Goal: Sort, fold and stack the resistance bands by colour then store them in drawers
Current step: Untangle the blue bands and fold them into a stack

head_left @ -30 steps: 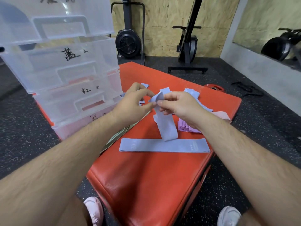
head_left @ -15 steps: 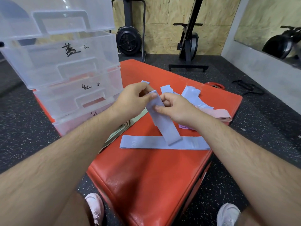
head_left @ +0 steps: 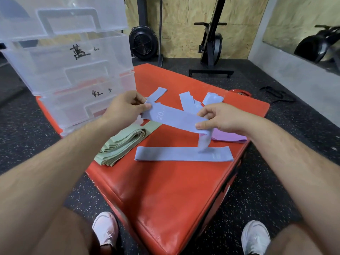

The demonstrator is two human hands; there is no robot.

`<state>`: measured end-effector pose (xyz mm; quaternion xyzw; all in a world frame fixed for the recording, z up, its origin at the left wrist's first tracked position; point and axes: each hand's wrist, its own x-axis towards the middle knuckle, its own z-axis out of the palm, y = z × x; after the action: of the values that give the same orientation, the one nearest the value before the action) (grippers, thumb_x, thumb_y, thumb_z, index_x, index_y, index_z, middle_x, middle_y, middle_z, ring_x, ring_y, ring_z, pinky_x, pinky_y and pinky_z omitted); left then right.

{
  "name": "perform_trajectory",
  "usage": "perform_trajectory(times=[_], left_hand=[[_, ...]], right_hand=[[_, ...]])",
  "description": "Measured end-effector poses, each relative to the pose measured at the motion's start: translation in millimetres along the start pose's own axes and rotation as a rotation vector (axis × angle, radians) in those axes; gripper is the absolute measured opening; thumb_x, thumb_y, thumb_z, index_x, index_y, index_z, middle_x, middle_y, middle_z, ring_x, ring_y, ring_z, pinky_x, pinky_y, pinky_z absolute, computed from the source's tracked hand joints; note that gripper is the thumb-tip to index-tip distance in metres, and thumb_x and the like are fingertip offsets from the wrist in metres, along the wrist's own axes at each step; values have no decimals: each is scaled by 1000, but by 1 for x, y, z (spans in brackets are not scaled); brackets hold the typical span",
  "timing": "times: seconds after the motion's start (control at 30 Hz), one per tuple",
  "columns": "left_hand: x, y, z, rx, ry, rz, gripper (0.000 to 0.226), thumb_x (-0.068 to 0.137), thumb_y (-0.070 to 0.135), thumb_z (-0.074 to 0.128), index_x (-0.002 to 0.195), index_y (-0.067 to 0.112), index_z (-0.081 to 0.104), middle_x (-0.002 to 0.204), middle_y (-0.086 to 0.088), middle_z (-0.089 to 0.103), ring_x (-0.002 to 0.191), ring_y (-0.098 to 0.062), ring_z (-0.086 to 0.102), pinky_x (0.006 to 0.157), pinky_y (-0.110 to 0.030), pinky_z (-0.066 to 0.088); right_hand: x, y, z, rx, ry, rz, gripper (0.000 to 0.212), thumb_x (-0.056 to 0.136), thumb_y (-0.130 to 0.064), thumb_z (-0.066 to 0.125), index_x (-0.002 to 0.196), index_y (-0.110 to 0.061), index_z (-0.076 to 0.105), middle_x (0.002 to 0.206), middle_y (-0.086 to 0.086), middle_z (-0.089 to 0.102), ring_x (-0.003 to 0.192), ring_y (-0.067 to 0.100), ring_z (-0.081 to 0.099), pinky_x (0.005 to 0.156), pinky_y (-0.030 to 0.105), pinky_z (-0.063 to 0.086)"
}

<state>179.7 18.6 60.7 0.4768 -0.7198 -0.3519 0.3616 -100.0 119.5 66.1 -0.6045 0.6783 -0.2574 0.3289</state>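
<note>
We pinch the blue band in our left hand and right hand, and should draw it flat between the 2 grips before folding.

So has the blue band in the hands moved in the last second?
Yes. The held blue band went from hanging down over the flat blue band to stretched sideways above it.

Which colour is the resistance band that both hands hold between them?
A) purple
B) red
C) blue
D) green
C: the left hand pinches one end and the right hand the other end of the blue band, which is printed with 20; the green bands lie stacked on the red pad.
</note>
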Motion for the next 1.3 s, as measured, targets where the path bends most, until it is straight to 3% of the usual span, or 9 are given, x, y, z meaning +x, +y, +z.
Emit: perform_trajectory(times=[0.17,0.3,0.4,0.47,0.67,0.87,1.07,1.2,1.3], left_hand=[[-9,-11,-1,-4,-21,-35,13,88,19,73,81,18,62,69,0,63,52,-10,56,58,-26,47],[-18,-21,2,66,-3,-45,16,87,20,73,77,20,60,74,-5,66,59,-18,58,61,-29,50],[-25,-32,6,150,1,-69,12,87,23,72,82,21,61,80,-7,70,63,-21,62,68,-36,52],[-29,-41,8,172,8,-66,11,86,23,71,89,22,60,79,-6,69,67,-21,61,70,-37,50],[-46,-65,22,364,-89,97,16,87,10,63,96,23,61,74,-6,61,69,-24,56,60,-31,42],[-44,-89,27,609,-192,255,10,82,3,63,84,13,67,79,-2,62,80,-26,59,68,-29,38],[-48,-90,26,698,-186,308,6,78,21,69,83,19,71,98,-6,56,95,-31,55,88,-39,47],[-54,-82,24,658,-430,337,53,70,61,56,110,29,67,113,7,64,107,-15,58,96,-35,46],[-56,-83,28,609,-477,342,57,72,64,50,115,30,67,114,8,64,108,-11,58,99,-33,45]], right_hand=[[-13,14,-14,-103,-16,53,31,76,-34,87,101,-26,70,95,1,75,87,14,69,86,33,52],[-22,27,-20,-95,-30,88,30,77,-23,86,102,-22,69,90,-2,70,82,13,65,79,27,49],[-27,39,-20,-102,-5,124,32,78,-16,85,105,-20,67,88,-1,60,77,13,57,62,18,45],[-30,50,-21,-142,27,148,30,78,-19,86,102,-22,68,87,-1,61,77,15,58,62,22,44],[-29,77,-6,-226,104,202,23,78,-22,84,93,-24,67,94,3,67,84,20,65,78,34,52],[-32,85,19,-365,192,101,10,82,-17,77,87,-19,69,90,-6,66,81,12,60,63,22,41],[-36,84,13,-570,121,-7,12,83,-28,76,94,-26,72,105,-6,57,100,15,56,84,29,43],[-43,80,12,-633,-43,15,37,75,-43,81,109,-36,68,116,-10,59,109,14,55,98,34,46],[-46,83,14,-645,-63,32,42,78,-40,81,117,-34,66,125,-6,57,116,16,53,102,34,43]])
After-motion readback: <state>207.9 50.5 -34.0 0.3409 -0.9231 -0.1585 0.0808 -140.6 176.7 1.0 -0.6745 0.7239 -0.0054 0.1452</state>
